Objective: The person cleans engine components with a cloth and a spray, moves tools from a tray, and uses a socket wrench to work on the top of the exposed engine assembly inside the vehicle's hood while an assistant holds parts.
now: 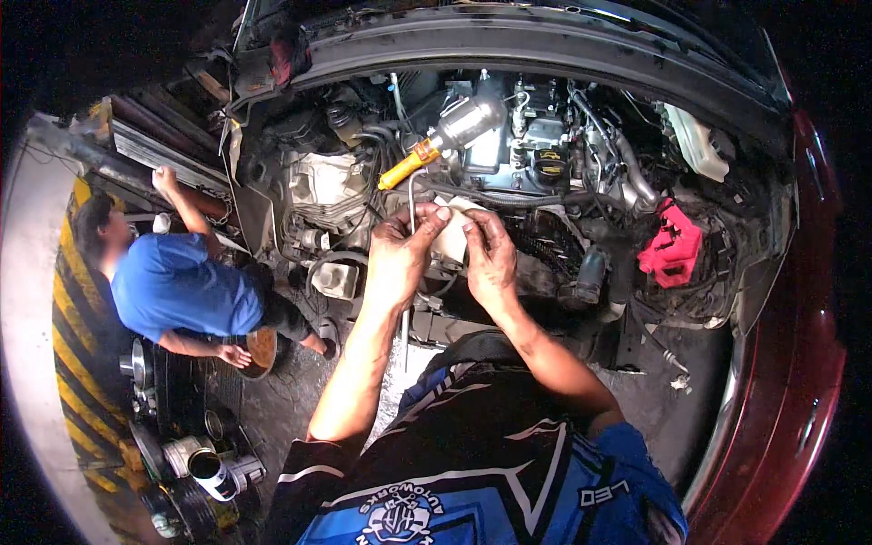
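Note:
Over the front of an open engine bay, both my hands pinch a small pale, cream-white piece that looks like folded paper or cloth. My left hand grips its left edge between thumb and fingers. On its right edge, the thumb and fingers of my right hand are closed. A thin grey metal rod with a bent top runs upright past my left hand; whether that hand also holds it, I cannot tell. Just beyond my hands, a work lamp with an orange handle lies on the engine.
A red plastic part sits at the bay's right, below a translucent reservoir. At left, a co-worker in a blue shirt bends beside a brown pan. Cans and dark containers stand at lower left. A dark red car panel borders the right.

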The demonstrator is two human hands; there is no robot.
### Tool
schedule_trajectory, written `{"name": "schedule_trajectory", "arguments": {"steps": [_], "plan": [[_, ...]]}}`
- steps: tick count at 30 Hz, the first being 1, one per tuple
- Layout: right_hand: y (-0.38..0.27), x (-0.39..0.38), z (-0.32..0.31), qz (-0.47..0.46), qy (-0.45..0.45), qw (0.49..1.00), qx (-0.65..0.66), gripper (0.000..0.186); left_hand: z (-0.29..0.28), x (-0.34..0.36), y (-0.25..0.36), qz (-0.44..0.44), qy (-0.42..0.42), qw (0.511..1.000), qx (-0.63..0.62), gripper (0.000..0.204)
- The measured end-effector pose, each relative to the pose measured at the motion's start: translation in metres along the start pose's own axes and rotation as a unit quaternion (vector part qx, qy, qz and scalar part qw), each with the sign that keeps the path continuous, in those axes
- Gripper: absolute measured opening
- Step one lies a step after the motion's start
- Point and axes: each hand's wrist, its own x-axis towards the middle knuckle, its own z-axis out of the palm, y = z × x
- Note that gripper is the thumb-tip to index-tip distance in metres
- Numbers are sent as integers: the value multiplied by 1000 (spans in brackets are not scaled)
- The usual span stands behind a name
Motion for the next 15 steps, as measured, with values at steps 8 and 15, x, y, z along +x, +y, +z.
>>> {"name": "schedule_trajectory", "arguments": {"steps": [8, 15], "plan": [[-4, 2, -44, 107, -154, 982, 7, 16, -27, 9, -17, 61, -94, 981, 156, 35], [-35, 5, -56, 70, -200, 974, -83, 27, -27, 9, -28, 140, -161, 897, 387, 23]]}}
